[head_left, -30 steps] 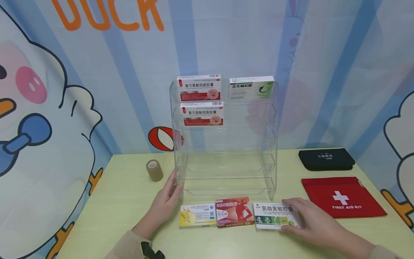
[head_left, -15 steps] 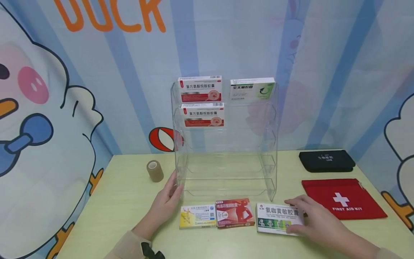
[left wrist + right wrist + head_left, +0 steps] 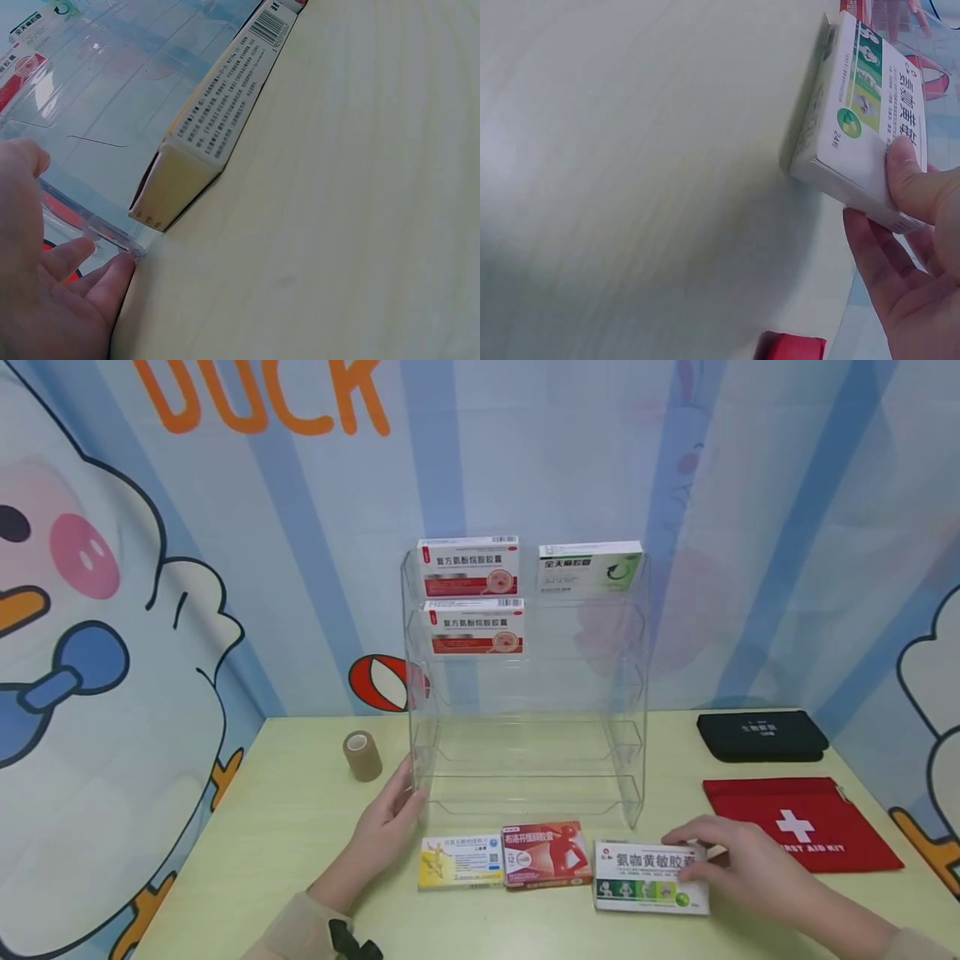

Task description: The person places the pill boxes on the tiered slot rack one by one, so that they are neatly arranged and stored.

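A clear tiered display rack stands upright at the table's middle. My left hand holds its lower left edge, thumb in front and fingers around the side. In front of the rack lie a yellow-and-white medicine box, a red medicine box and, to their right, a white medicine box with a green strip. The right hand pinches this white box at its right end; in the right wrist view the thumb presses on the face of the white box, fingers beneath, and the box is tilted.
Two red-and-white boxes sit on the rack's upper left tiers, and a white-and-green box at top right. A brown tape roll stands left. A red first aid pouch and a black case lie right.
The white box has shifted slightly toward me and to the right under the right hand, whose grasp moved onto its right end. My left hand stays on the rack.
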The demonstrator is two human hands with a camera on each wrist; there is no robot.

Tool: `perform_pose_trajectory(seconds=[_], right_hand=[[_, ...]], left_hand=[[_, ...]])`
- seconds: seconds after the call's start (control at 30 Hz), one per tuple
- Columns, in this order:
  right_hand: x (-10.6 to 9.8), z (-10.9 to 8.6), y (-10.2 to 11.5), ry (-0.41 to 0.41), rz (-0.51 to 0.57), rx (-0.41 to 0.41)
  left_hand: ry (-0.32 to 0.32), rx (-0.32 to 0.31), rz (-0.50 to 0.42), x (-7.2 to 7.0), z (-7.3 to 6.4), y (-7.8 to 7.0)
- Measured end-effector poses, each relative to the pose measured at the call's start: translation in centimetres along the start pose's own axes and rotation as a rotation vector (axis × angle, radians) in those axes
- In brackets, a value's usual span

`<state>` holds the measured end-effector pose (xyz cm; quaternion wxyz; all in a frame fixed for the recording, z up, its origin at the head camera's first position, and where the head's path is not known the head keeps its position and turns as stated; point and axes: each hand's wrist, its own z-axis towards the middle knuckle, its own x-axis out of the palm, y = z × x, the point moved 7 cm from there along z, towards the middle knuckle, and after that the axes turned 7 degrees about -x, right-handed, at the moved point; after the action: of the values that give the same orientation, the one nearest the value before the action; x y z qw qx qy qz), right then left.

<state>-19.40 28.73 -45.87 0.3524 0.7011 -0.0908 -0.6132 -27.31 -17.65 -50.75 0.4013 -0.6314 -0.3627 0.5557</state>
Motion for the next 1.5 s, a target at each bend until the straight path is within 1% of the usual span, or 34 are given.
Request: perform_pose_trajectory(seconds=[0.07, 0.13, 0.3, 0.43, 0.53, 0.63, 0.9, 1.07, 1.23, 1.27, 1.5], right_hand=[[-0.5, 0.2, 0.4, 0.002, -0.002, -0.028], [-1.2, 0.5, 1.1, -0.019, -0.024, -0.077], [-4.0, 1.7, 3.4, -0.111, -0.114, -0.191], [-6.1, 2.6, 5.3, -0.173, -0.124, -0.27], [-7.3, 3.2, 6.6, -0.232, -0.131, -0.352], [-8.3, 3.7, 8.0, -0.287, -0.162, -0.41], [-10.7, 5.0, 10.5, -0.359, -0.237, -0.432], [-12.2, 6.4, 11.5, -0.416, -0.257, -0.445], [-13.6, 7.8, 12.2, -0.482, -0.263, -0.445], [-13.8, 8.1, 12.4, -0.496, -0.261, -0.444], [-15.6, 9.7, 13.4, -0.578, -0.209, -0.434]], left_hand=[[0.001, 0.001, -0.01, 0.0, 0.0, -0.1], [-0.002, 0.001, -0.015, 0.0, -0.1, -0.1], [-0.004, -0.006, -0.018, -0.1, -0.2, -0.1], [-0.005, -0.001, -0.017, -0.1, -0.2, -0.2], [-0.004, 0.002, -0.02, -0.1, -0.1, -0.2], [-0.003, -0.001, -0.024, 0.0, -0.1, -0.1], [-0.008, -0.006, -0.023, 0.0, -0.2, -0.3], [-0.023, -0.008, -0.009, 0.0, 0.0, 0.1], [-0.017, 0.0, -0.015, 0.1, 0.2, 0.3], [-0.016, -0.006, -0.018, 0.1, 0.2, 0.4], [-0.01, -0.009, -0.021, -0.1, 0.1, 0.2]])
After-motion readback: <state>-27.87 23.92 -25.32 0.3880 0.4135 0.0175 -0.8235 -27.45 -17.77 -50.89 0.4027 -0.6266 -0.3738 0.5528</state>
